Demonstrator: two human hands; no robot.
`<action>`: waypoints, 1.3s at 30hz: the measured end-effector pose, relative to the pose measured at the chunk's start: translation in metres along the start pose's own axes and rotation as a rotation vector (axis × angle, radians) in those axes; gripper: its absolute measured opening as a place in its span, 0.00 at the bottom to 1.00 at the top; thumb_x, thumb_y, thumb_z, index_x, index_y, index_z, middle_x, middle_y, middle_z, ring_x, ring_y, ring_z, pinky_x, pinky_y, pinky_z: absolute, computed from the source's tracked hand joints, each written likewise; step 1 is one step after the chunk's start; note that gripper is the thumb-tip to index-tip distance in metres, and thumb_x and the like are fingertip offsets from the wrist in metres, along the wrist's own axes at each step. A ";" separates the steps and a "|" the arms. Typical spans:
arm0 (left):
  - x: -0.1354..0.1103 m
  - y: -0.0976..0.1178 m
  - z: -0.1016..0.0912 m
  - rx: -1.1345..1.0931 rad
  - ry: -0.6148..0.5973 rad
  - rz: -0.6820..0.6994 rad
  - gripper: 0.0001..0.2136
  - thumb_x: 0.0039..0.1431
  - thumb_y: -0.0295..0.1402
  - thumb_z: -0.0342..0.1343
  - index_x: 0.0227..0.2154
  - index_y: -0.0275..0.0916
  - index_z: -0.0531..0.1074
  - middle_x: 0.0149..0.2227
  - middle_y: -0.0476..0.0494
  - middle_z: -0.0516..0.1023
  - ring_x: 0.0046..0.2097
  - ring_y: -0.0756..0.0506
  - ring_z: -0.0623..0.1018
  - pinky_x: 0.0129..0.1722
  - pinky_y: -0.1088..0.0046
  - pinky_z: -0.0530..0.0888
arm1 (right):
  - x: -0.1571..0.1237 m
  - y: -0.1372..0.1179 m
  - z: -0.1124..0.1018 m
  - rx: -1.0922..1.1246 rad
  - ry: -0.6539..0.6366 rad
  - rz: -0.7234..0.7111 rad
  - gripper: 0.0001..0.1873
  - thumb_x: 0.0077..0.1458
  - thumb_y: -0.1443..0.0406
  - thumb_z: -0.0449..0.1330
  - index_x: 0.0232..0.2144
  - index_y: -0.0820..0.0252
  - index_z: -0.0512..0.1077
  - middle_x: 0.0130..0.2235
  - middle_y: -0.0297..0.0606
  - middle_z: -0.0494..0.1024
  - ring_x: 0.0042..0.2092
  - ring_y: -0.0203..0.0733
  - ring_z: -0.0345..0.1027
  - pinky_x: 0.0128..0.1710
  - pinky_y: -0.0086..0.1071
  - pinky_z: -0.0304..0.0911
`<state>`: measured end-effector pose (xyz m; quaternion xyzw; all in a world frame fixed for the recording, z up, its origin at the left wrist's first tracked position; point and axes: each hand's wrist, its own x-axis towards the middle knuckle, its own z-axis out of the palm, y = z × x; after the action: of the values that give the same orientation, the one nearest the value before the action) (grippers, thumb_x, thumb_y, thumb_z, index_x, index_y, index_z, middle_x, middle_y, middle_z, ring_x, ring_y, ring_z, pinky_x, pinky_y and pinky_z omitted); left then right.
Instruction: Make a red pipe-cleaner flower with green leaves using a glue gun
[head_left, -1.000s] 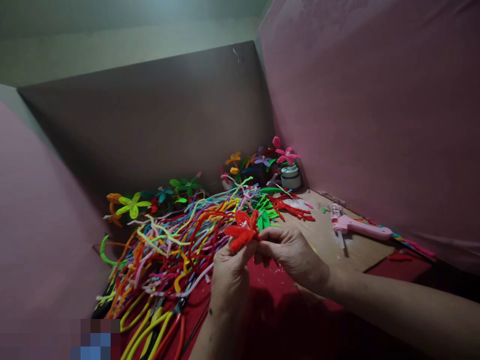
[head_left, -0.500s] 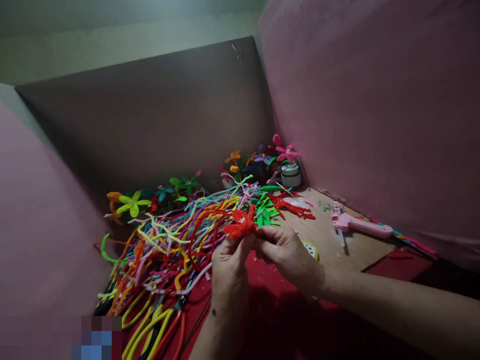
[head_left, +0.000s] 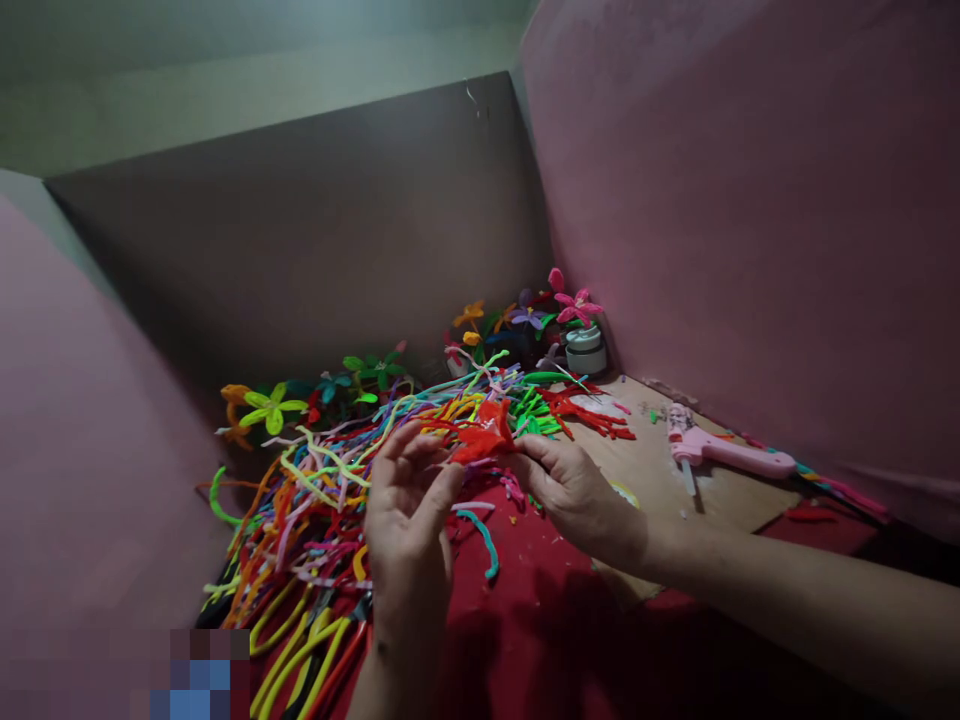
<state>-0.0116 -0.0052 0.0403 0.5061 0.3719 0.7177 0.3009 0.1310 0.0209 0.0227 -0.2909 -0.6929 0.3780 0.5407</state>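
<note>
one red flower (head_left: 487,434) in right fingers (head_left: 543,452)

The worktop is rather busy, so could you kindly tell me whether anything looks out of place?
Mildly: a teal stem lies outside the tangled pile, on the red surface with small scraps near it, which looks untidy. Nothing seems plainly damaged.

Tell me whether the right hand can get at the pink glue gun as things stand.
Probably yes, once freed: the right hand pinches the red flower, but the pink glue gun lies uncovered on the brown board to that hand's right.
</note>
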 end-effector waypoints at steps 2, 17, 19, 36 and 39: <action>-0.002 0.007 -0.002 0.311 0.010 0.257 0.20 0.46 0.29 0.62 0.45 0.46 0.68 0.43 0.47 0.68 0.39 0.49 0.71 0.41 0.72 0.68 | 0.003 0.003 0.001 -0.090 -0.002 -0.039 0.12 0.59 0.65 0.49 0.31 0.63 0.71 0.25 0.33 0.67 0.28 0.32 0.56 0.29 0.28 0.55; -0.006 -0.007 0.004 0.991 0.026 0.650 0.04 0.49 0.27 0.56 0.26 0.39 0.66 0.30 0.45 0.69 0.35 0.44 0.70 0.37 0.64 0.67 | 0.001 0.027 0.014 -0.607 -0.058 -0.354 0.15 0.58 0.71 0.45 0.43 0.68 0.69 0.33 0.45 0.72 0.33 0.40 0.63 0.33 0.33 0.61; -0.006 -0.008 0.008 0.973 0.038 0.625 0.04 0.49 0.27 0.56 0.25 0.39 0.66 0.30 0.46 0.69 0.35 0.45 0.70 0.36 0.64 0.67 | 0.000 0.028 0.013 -0.639 -0.059 -0.359 0.16 0.58 0.71 0.45 0.44 0.70 0.68 0.34 0.47 0.72 0.34 0.41 0.63 0.34 0.34 0.62; -0.004 -0.004 0.007 0.417 0.093 -0.091 0.26 0.43 0.38 0.63 0.44 0.40 0.60 0.39 0.45 0.67 0.38 0.47 0.71 0.36 0.70 0.70 | 0.006 0.012 0.003 0.416 -0.143 0.248 0.19 0.52 0.52 0.56 0.21 0.62 0.64 0.17 0.24 0.54 0.19 0.26 0.43 0.18 0.25 0.41; -0.009 -0.009 0.012 0.349 0.030 -0.102 0.24 0.45 0.36 0.62 0.45 0.42 0.60 0.35 0.49 0.67 0.34 0.50 0.71 0.34 0.72 0.70 | 0.004 0.018 0.004 0.461 -0.150 0.274 0.20 0.53 0.51 0.54 0.23 0.62 0.64 0.17 0.24 0.54 0.19 0.26 0.44 0.18 0.25 0.41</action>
<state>0.0028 -0.0047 0.0311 0.5204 0.5204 0.6334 0.2390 0.1259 0.0333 0.0090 -0.2224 -0.5809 0.6158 0.4837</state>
